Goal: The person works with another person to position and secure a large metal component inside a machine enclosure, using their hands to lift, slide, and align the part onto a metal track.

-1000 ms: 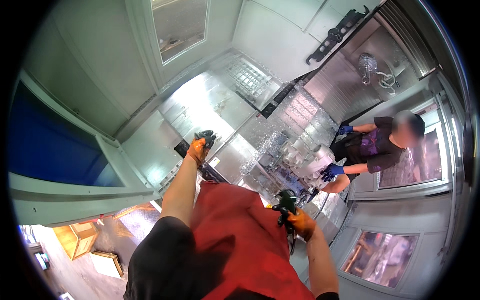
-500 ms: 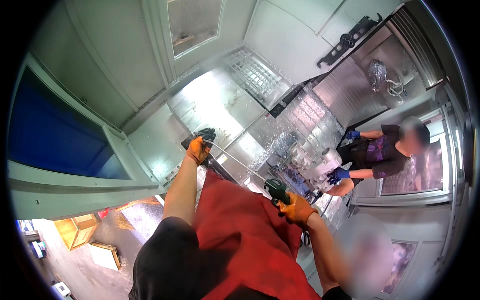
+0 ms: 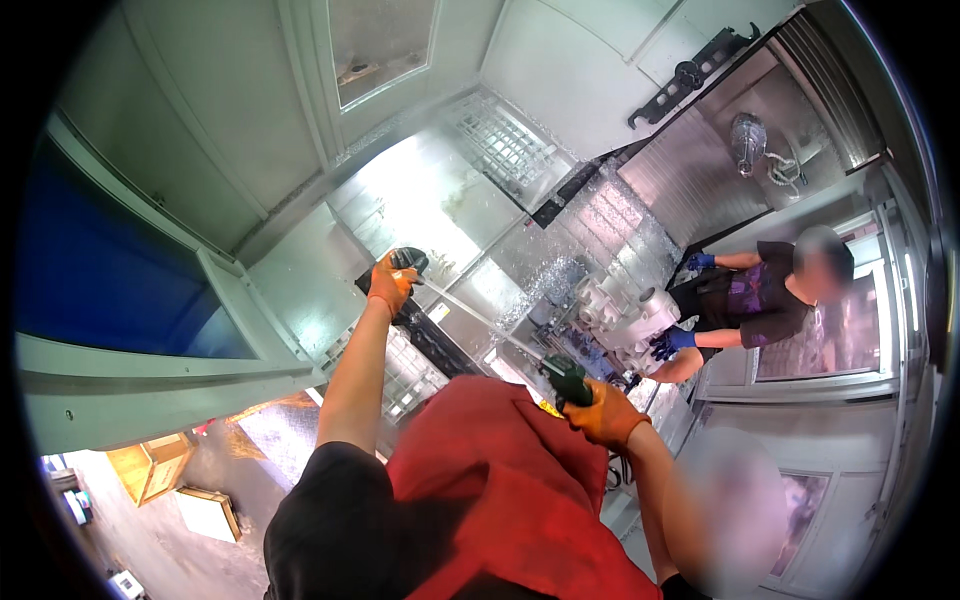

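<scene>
- My right hand (image 3: 608, 415), right of the lower centre, has its fingers clamped around a green hand tool (image 3: 565, 380); its thin pipe (image 3: 470, 313) slants toward the upper left.
- My left hand (image 3: 391, 284), left of centre, has its fingers curled around a black thing (image 3: 412, 262) I can't identify.
- A grey metal part (image 3: 635, 318) sits right of centre, touched by a co-worker's blue glove (image 3: 672, 343).
- My red apron (image 3: 480, 450) blocks the lower middle.
- Purple shirt print (image 3: 747, 288), far right, is too small to read.

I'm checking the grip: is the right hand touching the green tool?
Touching. The head view shows the orange-gloved right hand closed around the green tool, whose front end sticks out beyond the glove.
</scene>
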A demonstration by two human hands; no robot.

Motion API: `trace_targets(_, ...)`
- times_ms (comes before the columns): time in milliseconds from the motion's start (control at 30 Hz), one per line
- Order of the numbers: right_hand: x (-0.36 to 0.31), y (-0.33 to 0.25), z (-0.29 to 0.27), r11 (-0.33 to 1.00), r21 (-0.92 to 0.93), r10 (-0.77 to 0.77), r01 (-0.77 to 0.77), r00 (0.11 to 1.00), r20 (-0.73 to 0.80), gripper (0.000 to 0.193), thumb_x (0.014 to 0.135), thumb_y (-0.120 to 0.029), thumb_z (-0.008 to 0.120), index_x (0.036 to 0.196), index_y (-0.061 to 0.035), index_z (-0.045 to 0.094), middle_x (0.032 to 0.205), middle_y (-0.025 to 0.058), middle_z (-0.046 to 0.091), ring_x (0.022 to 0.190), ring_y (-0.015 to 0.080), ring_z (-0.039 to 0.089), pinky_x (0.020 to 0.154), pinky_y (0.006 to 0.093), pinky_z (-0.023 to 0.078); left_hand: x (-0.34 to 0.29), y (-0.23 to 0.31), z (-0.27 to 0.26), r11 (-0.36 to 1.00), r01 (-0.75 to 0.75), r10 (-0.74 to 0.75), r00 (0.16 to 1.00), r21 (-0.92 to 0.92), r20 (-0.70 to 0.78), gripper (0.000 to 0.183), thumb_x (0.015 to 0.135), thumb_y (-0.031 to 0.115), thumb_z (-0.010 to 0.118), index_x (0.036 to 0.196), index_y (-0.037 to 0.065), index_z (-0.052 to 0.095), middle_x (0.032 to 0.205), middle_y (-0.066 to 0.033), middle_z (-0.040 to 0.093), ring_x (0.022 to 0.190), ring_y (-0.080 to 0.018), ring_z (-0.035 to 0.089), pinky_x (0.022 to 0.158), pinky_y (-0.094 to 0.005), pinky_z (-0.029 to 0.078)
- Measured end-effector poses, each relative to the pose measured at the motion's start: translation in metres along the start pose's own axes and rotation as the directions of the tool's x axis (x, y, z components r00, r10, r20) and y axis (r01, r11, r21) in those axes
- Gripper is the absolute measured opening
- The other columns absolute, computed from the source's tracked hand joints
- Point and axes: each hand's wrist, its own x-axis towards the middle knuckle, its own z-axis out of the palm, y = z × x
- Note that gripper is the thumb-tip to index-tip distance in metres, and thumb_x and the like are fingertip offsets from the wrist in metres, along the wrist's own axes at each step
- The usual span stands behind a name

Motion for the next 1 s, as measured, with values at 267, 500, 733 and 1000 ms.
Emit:
trace_targets(267,0.006,0.009,0.007,0.997,-0.070,0.010,-0.023,0.985,-0.174,0.030,0.084,-0.033,0.067,0.098,-0.0064,0.066,0.081,0.0155,0.069,0.078,0.0307,0.067,0.073,0.0396,0.050,-0.013,0.012,0.008,0.605,0.261,-0.220,0.963,-0.753,0.157,0.018,0.091,0.006,0.057,0.107,0.001,0.060,0.117,-0.0219,0.065,0.104,-0.0266,0.065,0.065,-0.0288,0.052)
trace_targets(500,-0.005,0.015,0.012,0.999,0.031,0.029,-0.028,0.999,-0.036,0.028,0.084,-0.030,0.068,0.102,-0.0078,0.067,0.081,0.0106,0.071,0.076,0.0221,0.068,0.073,0.0346,0.052,-0.021,0.027,0.024,0.722,0.242,-0.313,0.950,-0.647,0.006,0.019,0.091,0.018,0.067,0.100,0.002,0.062,0.083,-0.0081,0.066,0.050,-0.0065,0.048,0.043,-0.0231,0.044)
trace_targets(733,0.005,0.032,0.018,0.998,0.059,-0.003,0.011,0.990,-0.143,0.019,0.086,-0.026,0.067,0.094,-0.0082,0.064,0.071,0.0027,0.063,0.056,0.0118,0.055,0.054,0.0290,0.044,-0.024,0.040,0.049,0.563,0.131,-0.411,0.901,-0.816,-0.138,0.017,0.091,0.012,0.062,0.106,0.004,0.065,0.100,-0.0150,0.070,0.070,-0.0178,0.064,0.054,-0.0240,0.052)
trace_targets(1000,0.002,0.024,0.010,0.997,-0.056,0.041,-0.044,0.997,-0.059,0.028,0.082,-0.032,0.070,0.098,-0.0085,0.069,0.084,0.0128,0.070,0.080,0.0247,0.068,0.076,0.0376,0.051,0.000,0.001,0.005,0.969,0.027,-0.045,0.996,-0.246,-0.071,0.022,0.089,0.000,0.059,0.110,0.006,0.062,0.092,-0.0074,0.070,0.070,-0.0164,0.064,0.056,-0.0292,0.049)
